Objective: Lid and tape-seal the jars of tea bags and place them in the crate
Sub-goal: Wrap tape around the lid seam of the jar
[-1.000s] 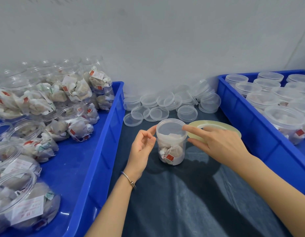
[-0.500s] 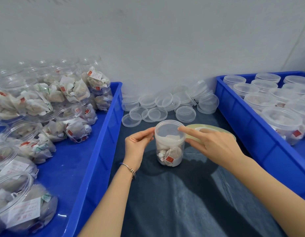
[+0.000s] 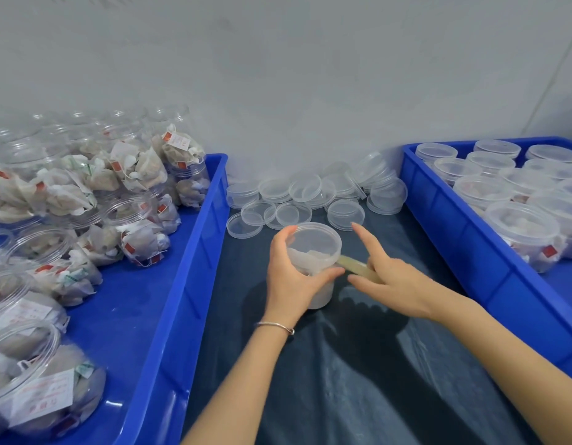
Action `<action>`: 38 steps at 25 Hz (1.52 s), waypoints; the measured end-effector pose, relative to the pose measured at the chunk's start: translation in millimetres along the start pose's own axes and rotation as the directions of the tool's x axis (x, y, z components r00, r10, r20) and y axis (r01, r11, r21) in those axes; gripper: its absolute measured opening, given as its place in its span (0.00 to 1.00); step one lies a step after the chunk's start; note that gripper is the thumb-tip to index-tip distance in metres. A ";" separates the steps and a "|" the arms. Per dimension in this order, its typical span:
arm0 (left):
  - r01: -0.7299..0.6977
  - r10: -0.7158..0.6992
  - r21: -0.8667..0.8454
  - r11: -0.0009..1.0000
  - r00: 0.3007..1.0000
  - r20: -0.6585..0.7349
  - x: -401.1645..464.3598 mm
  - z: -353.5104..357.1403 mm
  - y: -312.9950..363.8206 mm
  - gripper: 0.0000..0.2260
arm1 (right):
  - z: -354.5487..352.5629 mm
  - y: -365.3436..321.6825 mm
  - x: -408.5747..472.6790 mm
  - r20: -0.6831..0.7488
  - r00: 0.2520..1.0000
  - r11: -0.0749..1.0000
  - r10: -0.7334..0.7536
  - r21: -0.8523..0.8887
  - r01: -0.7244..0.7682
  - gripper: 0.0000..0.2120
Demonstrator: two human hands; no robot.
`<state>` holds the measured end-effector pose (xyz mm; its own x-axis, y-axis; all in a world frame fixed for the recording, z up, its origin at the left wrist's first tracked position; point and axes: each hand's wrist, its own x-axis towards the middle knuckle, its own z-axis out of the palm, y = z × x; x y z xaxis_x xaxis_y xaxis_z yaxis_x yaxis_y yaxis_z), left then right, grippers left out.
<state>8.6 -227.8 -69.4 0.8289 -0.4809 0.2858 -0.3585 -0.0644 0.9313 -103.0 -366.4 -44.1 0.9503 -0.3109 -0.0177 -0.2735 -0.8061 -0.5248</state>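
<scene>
At the middle of the dark-covered bench (image 3: 358, 380), the left hand (image 3: 292, 277) grips a lidded clear jar of tea bags (image 3: 313, 252), its fingers curled round the far side and the thumb pressed across the near wall below the lid. The jar stands on the bench between two blue crates. The right hand (image 3: 393, 281) is just beside the jar, holding a roll of clear tape (image 3: 358, 268) that shows edge-on between hand and jar; the index finger points up and away, the thumb reaches toward the jar, and the other fingers curl at the roll. The tape's near end touches the jar just under the lid rim. A thin bracelet (image 3: 275, 326) sits on the left wrist. Behind the jar, a heap of loose clear lids (image 3: 310, 200) lies against the grey wall. The left crate (image 3: 195, 284) holds open jars stuffed with tea bags (image 3: 140, 175), some upright and some tipped on their sides. The right crate (image 3: 454, 239) holds lidded jars (image 3: 522, 229) standing upright in rows.
</scene>
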 end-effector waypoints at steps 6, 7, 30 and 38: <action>0.010 -0.020 0.073 0.997 0.989 0.147 17.1 -29.7 -9.3 0.40 | -14.7 34.1 -24.0 0.207 0.978 1.000 0.018 0.008 -0.020 0.16; 0.010 -0.022 0.078 0.997 0.988 0.151 18.2 -31.3 -10.6 0.40 | -19.7 35.7 -26.5 0.210 0.978 0.997 0.003 -0.082 0.014 0.20; 0.058 -0.026 -0.066 0.996 0.909 0.417 -0.7 -43.9 -8.7 0.39 | -28.8 11.0 35.0 -0.325 0.946 0.871 0.018 -0.459 -0.174 0.17; 0.082 -0.033 -0.081 0.993 0.880 0.475 2.8 -47.7 -9.6 0.38 | -13.8 -10.9 52.6 -0.246 0.965 0.897 -0.092 -0.441 -0.027 0.18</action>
<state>34.8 -186.8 -66.8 0.5372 -0.8358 0.1132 -0.2536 -0.0321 0.9668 -52.2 -380.9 -27.7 0.9055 -0.3498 0.2403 -0.3368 -0.9368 -0.0946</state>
